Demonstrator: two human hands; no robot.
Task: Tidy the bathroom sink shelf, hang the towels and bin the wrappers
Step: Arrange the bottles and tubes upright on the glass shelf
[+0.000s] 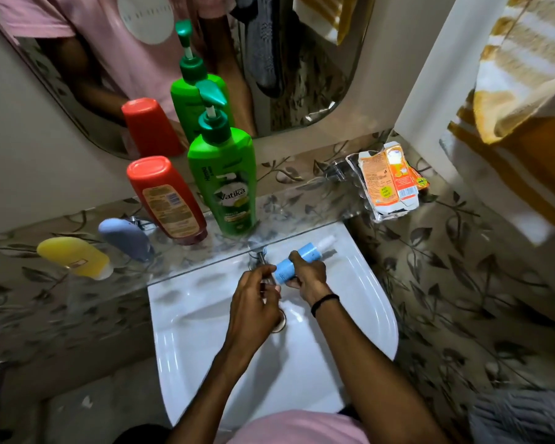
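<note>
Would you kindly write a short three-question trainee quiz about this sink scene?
1. True or false: the right hand holds the blue tube.
2. Which bottle stands nearest the orange wrappers: A yellow bottle, B green pump bottle, C red bottle?
3. Fill in: both hands are above the white ____.

Key: 1 true; 2 B; 3 sink.

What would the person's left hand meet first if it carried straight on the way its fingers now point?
Most likely the near end of the blue tube held in the right hand. The left hand points up and right at it, fingertips almost touching; depth is unclear, so the tap behind could come first.
</note>
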